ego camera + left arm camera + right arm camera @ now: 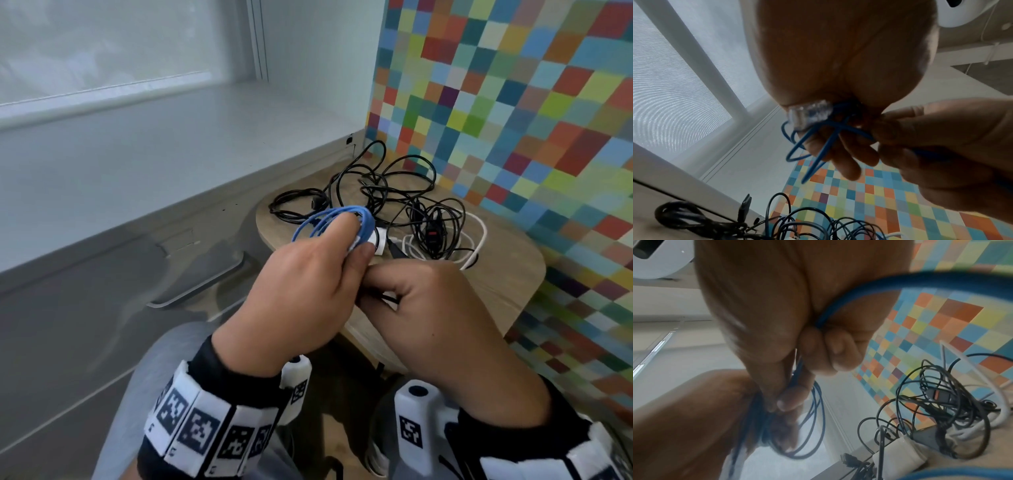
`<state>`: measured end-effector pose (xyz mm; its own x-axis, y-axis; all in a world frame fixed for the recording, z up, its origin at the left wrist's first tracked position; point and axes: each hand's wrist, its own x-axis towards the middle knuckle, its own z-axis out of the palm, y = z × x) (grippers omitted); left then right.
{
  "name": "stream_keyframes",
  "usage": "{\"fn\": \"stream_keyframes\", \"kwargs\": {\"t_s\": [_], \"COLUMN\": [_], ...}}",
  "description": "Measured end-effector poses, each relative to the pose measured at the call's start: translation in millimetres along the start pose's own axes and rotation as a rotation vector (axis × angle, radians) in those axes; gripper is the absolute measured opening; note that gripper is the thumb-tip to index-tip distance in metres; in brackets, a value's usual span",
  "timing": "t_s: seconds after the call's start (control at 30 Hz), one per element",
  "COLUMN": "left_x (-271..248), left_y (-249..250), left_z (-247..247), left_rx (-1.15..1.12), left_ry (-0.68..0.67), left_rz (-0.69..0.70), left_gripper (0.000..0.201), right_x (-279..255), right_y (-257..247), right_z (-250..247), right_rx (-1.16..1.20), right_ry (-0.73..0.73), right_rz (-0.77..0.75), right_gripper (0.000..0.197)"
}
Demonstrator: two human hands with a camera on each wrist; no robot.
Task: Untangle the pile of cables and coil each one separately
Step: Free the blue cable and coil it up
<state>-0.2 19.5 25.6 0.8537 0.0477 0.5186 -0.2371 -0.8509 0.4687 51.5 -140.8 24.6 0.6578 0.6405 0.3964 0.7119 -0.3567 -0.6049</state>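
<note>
You are partway through, and only one cable is clearly in hand. Your left hand (294, 291) grips the gathered loops of the blue cable (329, 219), fingers curled round the bundle, with its clear plug (809, 113) lying against the palm. Your right hand (435, 308) pinches the free run of that same cable between thumb and fingertips, touching the left hand, and from the right wrist view the blue cord passes through the closed fist and arcs away. By my reading you are laying in or tucking the last turns, so this coil looks nearly finished but is not yet set down.

The rest is ahead of you. On the round wooden tabletop (496, 284), well beyond your hands, the black cables (394, 192) lie crossed over each other in a loose knot, with a white cable (476, 240) threaded round the right side and a small white adapter (380, 241) near the blue loops. One black lead (294, 205) at the left edge looks roughly looped, though I cannot tell if it is free of the heap. No finished coil stands apart.
</note>
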Motion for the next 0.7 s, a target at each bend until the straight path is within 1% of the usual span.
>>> {"fn": "stream_keyframes", "kwargs": {"t_s": [0.1,0.17,0.2,0.3,0.33,0.37,0.43,0.47,0.5,0.57,0.7], "left_x": [0.2,0.6,1.0,-0.2,-1.0,-1.5,-2.7,-3.2,-3.6,-4.3,-4.2], "left_y": [-1.8,-2.7,-3.9,-9.3,-12.8,-17.1,-24.9,-27.8,-29.9,-30.7,-26.5], "left_z": [-2.4,-5.6,-8.0,-20.4,-24.8,-28.1,-33.7,-36.3,-38.1,-40.6,-36.6], "left_rx": [-0.055,-0.088,-0.125,-0.297,-0.413,-0.567,-0.925,-1.088,-1.217,-1.414,-1.765], "left_ry": [-0.110,-0.180,-0.218,-0.340,-0.359,-0.359,-0.328,-0.325,-0.341,-0.391,-0.464], "left_rz": [-0.068,-0.122,-0.147,-0.224,-0.272,-0.334,-0.453,-0.482,-0.485,-0.435,-0.316], "left_gripper": [0.024,0.026,0.030,0.051,0.056,0.056,0.048,0.043,0.038,0.030,0.026], "right_x": [-1.4,-1.2,-0.9,-1.1,-1.4,-1.8,-2.4,-2.5,-2.1,-0.4,2.5], "right_y": [-2.1,-2.2,-1.5,5.5,9.6,13.5,20.2,22.6,24.3,26.2,23.8], "right_z": [-9.3,-15.7,-19.4,-33.8,-39.0,-43.5,-49.5,-50.7,-50.2,-43.7,-20.0], "right_rx": [0.085,0.120,0.132,0.162,0.186,0.219,0.265,0.265,0.263,0.275,0.308], "right_ry": [0.081,0.092,0.081,0.082,0.114,0.160,0.289,0.353,0.397,0.416,0.341], "right_rz": [0.022,0.066,0.084,0.135,0.167,0.196,0.228,0.235,0.239,0.244,0.259], "right_gripper": [0.006,0.004,0.005,0.018,0.020,0.020,0.021,0.021,0.021,0.020,0.022]}}
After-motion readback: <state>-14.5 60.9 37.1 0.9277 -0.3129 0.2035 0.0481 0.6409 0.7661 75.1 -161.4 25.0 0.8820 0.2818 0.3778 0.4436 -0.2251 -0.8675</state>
